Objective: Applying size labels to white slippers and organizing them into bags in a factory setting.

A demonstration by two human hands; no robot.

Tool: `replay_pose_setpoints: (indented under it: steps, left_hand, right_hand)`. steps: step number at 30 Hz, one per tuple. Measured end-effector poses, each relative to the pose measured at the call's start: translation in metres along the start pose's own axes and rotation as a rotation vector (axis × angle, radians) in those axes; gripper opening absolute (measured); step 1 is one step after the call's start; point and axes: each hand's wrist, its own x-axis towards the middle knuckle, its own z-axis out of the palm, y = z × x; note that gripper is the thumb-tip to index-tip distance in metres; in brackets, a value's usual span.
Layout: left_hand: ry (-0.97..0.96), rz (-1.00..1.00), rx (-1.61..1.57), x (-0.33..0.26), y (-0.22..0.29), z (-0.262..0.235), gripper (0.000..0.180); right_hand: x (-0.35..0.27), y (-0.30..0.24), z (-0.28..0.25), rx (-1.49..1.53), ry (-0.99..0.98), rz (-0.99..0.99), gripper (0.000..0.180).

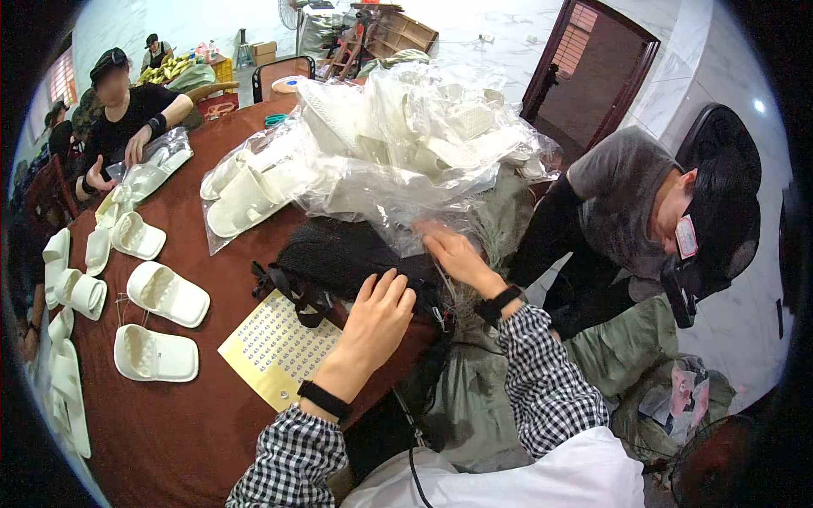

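Note:
My left hand (pixel 374 323) rests over a black fabric bag (pixel 339 254) near the table's edge, its fingers extended and slightly bent. To its right, my right hand (pixel 461 258) has its fingers on a loose edge of a clear plastic bag (pixel 405 227), just below the heap; its thumb is hidden. The heap holds several white slippers (pixel 398 127) in clear bags. Partly under my left wrist lies a yellow sheet of small round stickers (pixel 275 349). Left of the sheet are unbagged white slippers (pixel 168 294), two of them joined by a thin thread.
A brown cloth covers the round table (pixel 169 432). Across at the left, a person (pixel 118 127) handles a bagged slipper. Close on my right another person (pixel 635 203) bends low in a black cap. Green sacks (pixel 474 406) stand beside the table below my right arm.

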Motion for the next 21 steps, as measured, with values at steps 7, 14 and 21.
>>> replay_pose_setpoints:
  steps: [7,14,21]
  left_hand:
    - [-0.124,0.023,0.194,0.035,0.004,0.035,0.044]
    - [-0.231,-0.046,0.11,0.048,-0.005,0.05,0.039]
    - [-0.19,-0.106,0.11,0.038,0.01,0.034,0.045]
  right_hand:
    - [0.026,0.033,0.022,-0.026,-0.015,0.151,0.04]
    - [0.017,0.04,0.04,-0.594,0.024,0.035,0.047]
    - [0.019,0.046,0.053,-0.847,0.145,-0.021,0.052]
